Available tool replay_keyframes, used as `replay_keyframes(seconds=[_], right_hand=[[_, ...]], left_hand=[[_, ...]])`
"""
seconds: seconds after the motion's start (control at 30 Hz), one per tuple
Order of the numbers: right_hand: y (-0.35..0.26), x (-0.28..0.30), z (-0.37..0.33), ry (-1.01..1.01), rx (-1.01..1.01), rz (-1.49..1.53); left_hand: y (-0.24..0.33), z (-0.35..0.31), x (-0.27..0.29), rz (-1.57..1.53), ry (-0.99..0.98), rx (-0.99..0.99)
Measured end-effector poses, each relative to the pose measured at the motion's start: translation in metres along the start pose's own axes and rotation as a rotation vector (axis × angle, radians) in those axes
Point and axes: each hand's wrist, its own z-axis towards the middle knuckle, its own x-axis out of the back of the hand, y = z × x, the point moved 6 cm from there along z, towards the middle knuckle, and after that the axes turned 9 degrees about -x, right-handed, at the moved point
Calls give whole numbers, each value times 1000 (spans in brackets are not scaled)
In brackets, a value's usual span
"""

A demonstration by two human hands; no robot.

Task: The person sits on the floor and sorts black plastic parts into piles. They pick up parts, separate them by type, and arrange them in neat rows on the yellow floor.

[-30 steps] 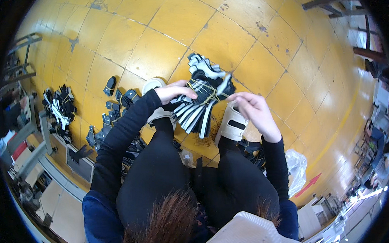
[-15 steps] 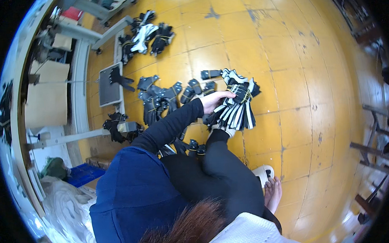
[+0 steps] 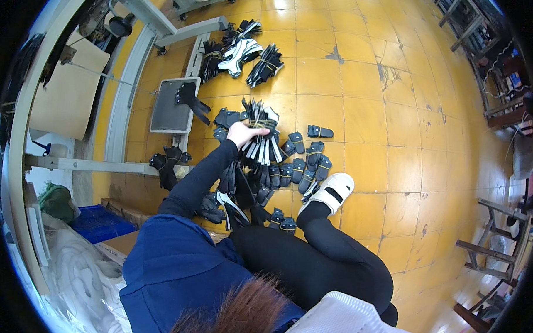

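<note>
On the yellow tiled floor, we record a broad spread of dark bundles and, beyond it, a pile of black-and-white pieces. Over the spread, we find one striped bundle, fanned at its lower end, gripped in the left hand, thumb across it. A yellow band wraps its middle. The right hand is out of view; we cannot tell its state.

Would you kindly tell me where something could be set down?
The widest bare floor lies between the white shoe and the stool at right. Another patch lies between the upper bundles and the lone dark bundle. Small bundles crowd the space between the shoe and the left hand, which grips a striped bundle.
</note>
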Motion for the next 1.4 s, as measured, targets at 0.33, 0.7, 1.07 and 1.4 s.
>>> replay_keyframes(seconds=[0.33, 0.7, 1.07, 1.4], right_hand=[[-125, -2, -95, 176, 374, -521], [-83, -3, -114, 206, 374, 82], [19, -24, -147, 188, 496, 378], [377, 6, -188, 949, -258, 287]], left_hand=[[74, 39, 90, 452, 269, -289], [127, 189, 137, 205, -149, -589], [21, -36, -139, 583, -1433, -219], [155, -32, -264, 813, -1627, -327]])
